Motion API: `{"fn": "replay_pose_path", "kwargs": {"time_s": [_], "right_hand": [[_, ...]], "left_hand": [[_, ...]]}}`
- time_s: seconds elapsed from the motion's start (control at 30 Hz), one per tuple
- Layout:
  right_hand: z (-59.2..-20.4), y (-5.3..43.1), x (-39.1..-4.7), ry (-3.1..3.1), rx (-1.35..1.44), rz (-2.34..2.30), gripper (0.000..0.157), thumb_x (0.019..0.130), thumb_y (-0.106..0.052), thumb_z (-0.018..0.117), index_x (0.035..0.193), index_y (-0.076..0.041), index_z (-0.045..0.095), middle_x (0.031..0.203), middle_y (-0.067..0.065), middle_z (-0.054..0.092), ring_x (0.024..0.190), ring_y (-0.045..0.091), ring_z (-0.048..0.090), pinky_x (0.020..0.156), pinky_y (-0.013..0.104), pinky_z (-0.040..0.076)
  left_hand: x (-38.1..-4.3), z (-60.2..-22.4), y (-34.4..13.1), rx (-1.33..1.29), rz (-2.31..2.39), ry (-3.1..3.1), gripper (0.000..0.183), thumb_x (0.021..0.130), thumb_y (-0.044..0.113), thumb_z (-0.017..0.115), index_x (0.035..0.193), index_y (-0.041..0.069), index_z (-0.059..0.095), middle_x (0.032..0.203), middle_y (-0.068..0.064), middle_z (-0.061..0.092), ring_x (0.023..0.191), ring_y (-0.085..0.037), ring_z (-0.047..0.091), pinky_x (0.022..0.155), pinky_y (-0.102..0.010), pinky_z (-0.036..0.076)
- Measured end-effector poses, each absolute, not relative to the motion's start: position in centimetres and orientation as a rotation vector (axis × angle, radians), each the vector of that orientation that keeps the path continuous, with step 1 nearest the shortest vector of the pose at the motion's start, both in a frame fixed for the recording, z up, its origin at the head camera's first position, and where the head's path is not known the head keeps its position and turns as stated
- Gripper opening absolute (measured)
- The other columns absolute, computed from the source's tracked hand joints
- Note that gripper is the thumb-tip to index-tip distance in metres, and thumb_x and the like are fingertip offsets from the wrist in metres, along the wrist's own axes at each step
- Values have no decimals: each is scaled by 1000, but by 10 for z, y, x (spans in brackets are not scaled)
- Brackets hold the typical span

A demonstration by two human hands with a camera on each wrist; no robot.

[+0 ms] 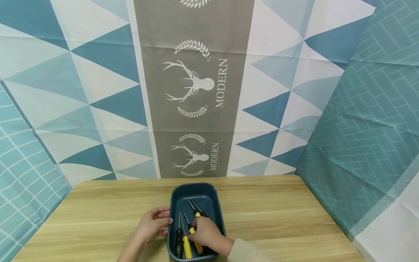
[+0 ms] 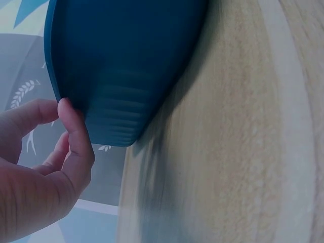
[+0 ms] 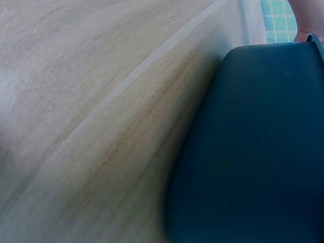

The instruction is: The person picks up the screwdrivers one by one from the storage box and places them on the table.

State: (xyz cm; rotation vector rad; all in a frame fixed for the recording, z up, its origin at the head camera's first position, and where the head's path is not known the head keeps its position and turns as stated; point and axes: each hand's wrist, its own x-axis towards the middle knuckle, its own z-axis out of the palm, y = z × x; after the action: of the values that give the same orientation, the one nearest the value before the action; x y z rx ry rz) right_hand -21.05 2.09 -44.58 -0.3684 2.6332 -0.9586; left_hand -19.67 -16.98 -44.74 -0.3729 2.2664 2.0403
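A dark blue plastic bin (image 1: 172, 203) stands on the table with several screwdrivers inside. My left hand (image 1: 153, 223) pinches its left rim; in the left wrist view, the thumb and a finger of the left hand (image 2: 50, 162) meet at the rim. My right hand (image 1: 206, 231) reaches into the bin, its curled fingers and thumb over a yellow-and-black screwdriver (image 1: 198, 248), part of whose handle is hidden. Left of it lie a yellow screwdriver (image 1: 187, 247) and a black screwdriver (image 1: 178, 242). Beyond the fingers, another yellow-and-black screwdriver (image 1: 197, 214) and a dark-handled one (image 1: 203, 214) show.
The wood-grain table (image 1: 271, 214) extends to both sides of the bin. Behind it hangs a patterned cloth (image 1: 196, 123) with triangles and deer heads. Teal cloth (image 1: 360, 145) hangs on the right, and light blue checked cloth (image 1: 26, 174) on the left.
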Motion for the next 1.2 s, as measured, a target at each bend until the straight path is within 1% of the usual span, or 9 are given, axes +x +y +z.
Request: {"fn": "replay_pose_path", "kwargs": {"time_s": [0.17, 0.3, 0.37, 0.43, 0.53, 0.63, 0.77, 0.87, 1.2], "right_hand": [[-448, 20, -212, 2650, -375, -947, 26, 75, -16, 77, 92, 0, 67, 82, 4, 62, 64, 13, 56, 57, 33, 51], [-450, 19, -213, 2665, -407, -949, 16, 74, -15, 76, 77, -3, 66, 69, 1, 58, 55, 12, 53, 50, 29, 47], [-451, 19, -213, 2675, -425, -949, 15, 73, -14, 76, 70, -6, 64, 62, -1, 55, 51, 12, 50, 46, 27, 43], [-452, 19, -213, 2677, -435, -953, 15, 73, -12, 75, 67, -7, 62, 60, -1, 53, 49, 12, 49, 45, 27, 42], [-451, 20, -213, 2670, -437, -964, 13, 72, -11, 75, 71, -4, 64, 62, -1, 54, 50, 12, 50, 46, 27, 43], [-449, 21, -213, 2643, -418, -986, 13, 72, -9, 75, 76, -1, 66, 67, 2, 57, 54, 13, 53, 49, 30, 47], [-447, 22, -213, 2600, -381, -1021, 18, 72, -8, 75, 85, 1, 67, 78, 5, 63, 62, 14, 57, 56, 35, 52], [-446, 23, -214, 2573, -368, -1046, 22, 73, -8, 75, 91, 2, 68, 84, 5, 64, 68, 14, 58, 60, 36, 54], [-446, 24, -217, 2467, -277, -1137, 21, 77, -8, 72, 95, -1, 65, 91, 6, 62, 73, 17, 58, 64, 36, 54]], "left_hand": [[-196, -448, -170, -354, 2035, 2262, 49, 79, 2, 67, 124, -6, 49, 106, -19, 57, 78, -19, 60, 63, -35, 54], [-196, -447, -170, -354, 2038, 2261, 50, 79, 3, 67, 124, -6, 49, 106, -19, 58, 78, -19, 60, 63, -35, 54], [-196, -447, -170, -359, 2042, 2261, 50, 78, 2, 67, 124, -6, 49, 105, -18, 58, 77, -18, 60, 63, -35, 54], [-196, -447, -170, -371, 2044, 2260, 49, 78, 2, 67, 123, -6, 50, 105, -18, 58, 77, -18, 60, 62, -35, 54], [-196, -447, -170, -380, 2042, 2261, 49, 78, 1, 67, 123, -6, 50, 106, -19, 58, 76, -18, 60, 62, -35, 54], [-196, -446, -170, -378, 2039, 2264, 49, 78, 1, 67, 123, -6, 50, 106, -20, 58, 77, -18, 60, 62, -35, 54], [-196, -446, -169, -373, 2037, 2267, 49, 78, 1, 67, 123, -6, 50, 106, -20, 57, 77, -18, 60, 62, -35, 54], [-196, -446, -170, -375, 2039, 2264, 49, 78, 1, 67, 123, -6, 50, 106, -19, 58, 77, -18, 60, 61, -34, 54], [-197, -447, -170, -384, 2040, 2266, 49, 77, 1, 68, 123, -6, 50, 105, -19, 58, 76, -18, 60, 61, -35, 54]]}}
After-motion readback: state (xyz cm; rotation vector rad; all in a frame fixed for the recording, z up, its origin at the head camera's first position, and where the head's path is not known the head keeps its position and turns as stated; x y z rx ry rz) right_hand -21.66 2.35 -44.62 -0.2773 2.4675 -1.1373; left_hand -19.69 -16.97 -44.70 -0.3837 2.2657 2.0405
